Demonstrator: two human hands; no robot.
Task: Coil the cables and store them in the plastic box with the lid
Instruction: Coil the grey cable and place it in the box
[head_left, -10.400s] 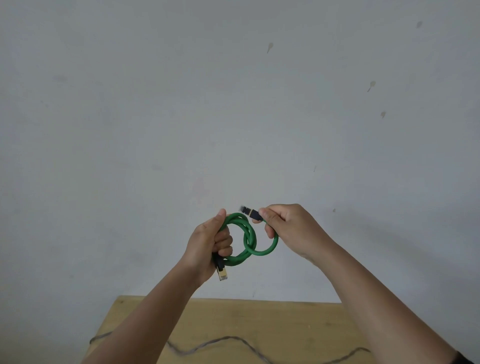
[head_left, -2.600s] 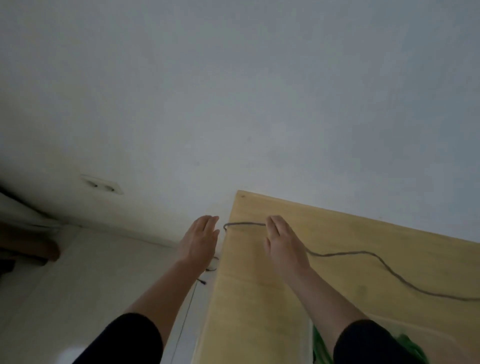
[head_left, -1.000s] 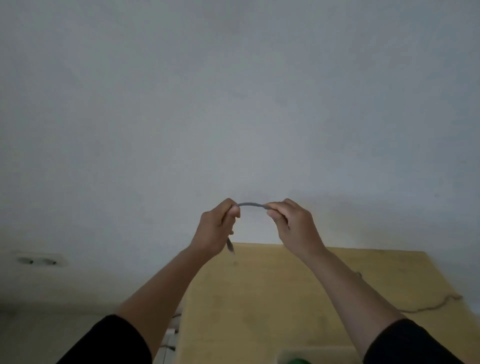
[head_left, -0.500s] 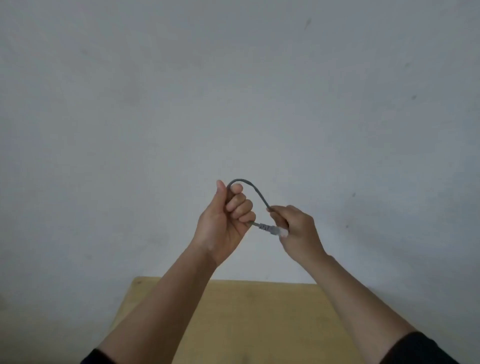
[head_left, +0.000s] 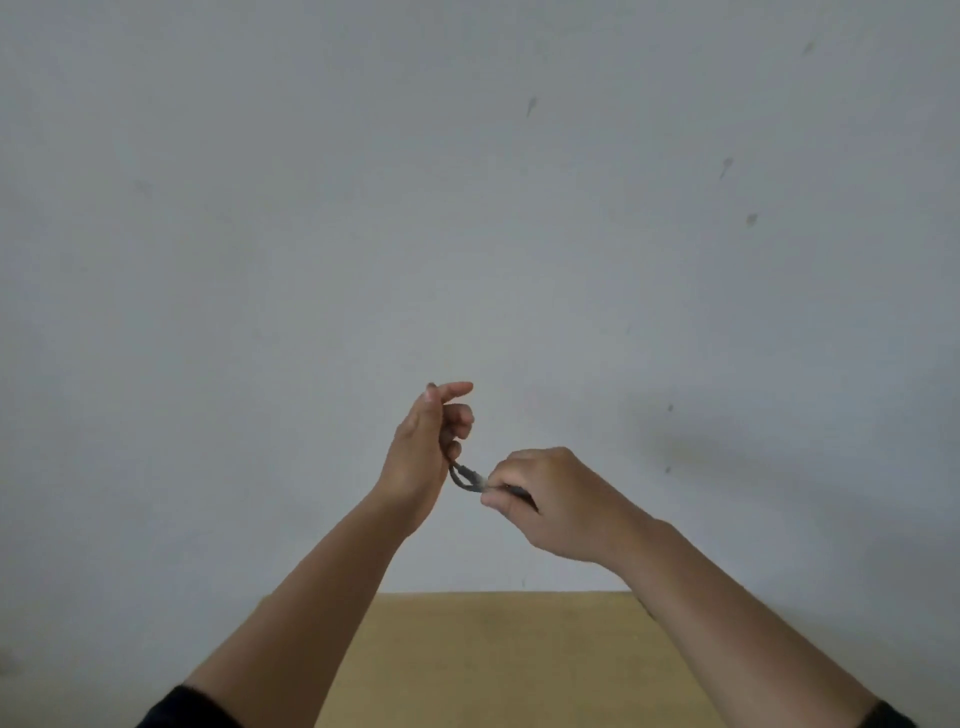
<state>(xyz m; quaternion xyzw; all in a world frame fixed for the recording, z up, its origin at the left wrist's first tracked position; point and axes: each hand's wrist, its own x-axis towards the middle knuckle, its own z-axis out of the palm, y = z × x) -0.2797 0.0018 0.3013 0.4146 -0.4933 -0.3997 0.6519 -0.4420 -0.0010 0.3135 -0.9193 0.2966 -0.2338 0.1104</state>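
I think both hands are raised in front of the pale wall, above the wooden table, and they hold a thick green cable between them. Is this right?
Not quite: the cable is not green. The head view shows a thin grey cable between the left hand and the right hand. The rest holds: both hands are raised before the pale wall, above the wooden table.

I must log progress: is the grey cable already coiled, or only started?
Only started. The grey cable shows one small loop between the left hand and right hand.
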